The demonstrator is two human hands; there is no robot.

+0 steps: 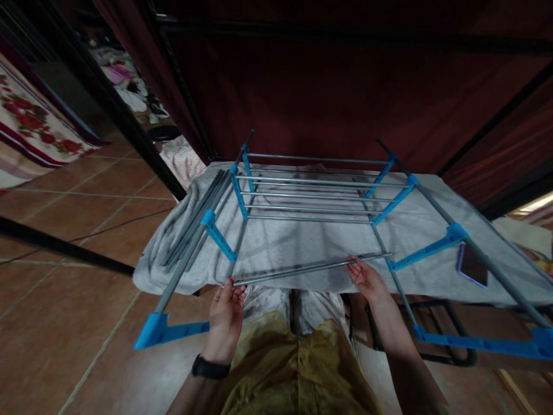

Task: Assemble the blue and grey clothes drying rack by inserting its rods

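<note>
A thin grey metal tube (298, 270) lies crosswise between my two hands, its right end a little higher in view. My left hand (227, 300) is closed on its left end. Toward the other end, my right hand (363, 276) pinches it between thumb and fingers. Around them stands a half-built rack of grey poles with blue plastic brackets, such as the left bracket (220, 236) and the right bracket (425, 251). Several crossbars (319, 196) join the brackets at the far end. Whether the held tube touches the right bracket, I cannot tell.
The rack rests on a grey cloth (298, 242) over a raised surface. Several loose tubes (196, 222) lie at its left. A phone (473, 265) sits at the right. Dark bed-frame posts (108, 109) and a maroon curtain (302, 98) bound the space. A tiled floor (86, 282) shows left.
</note>
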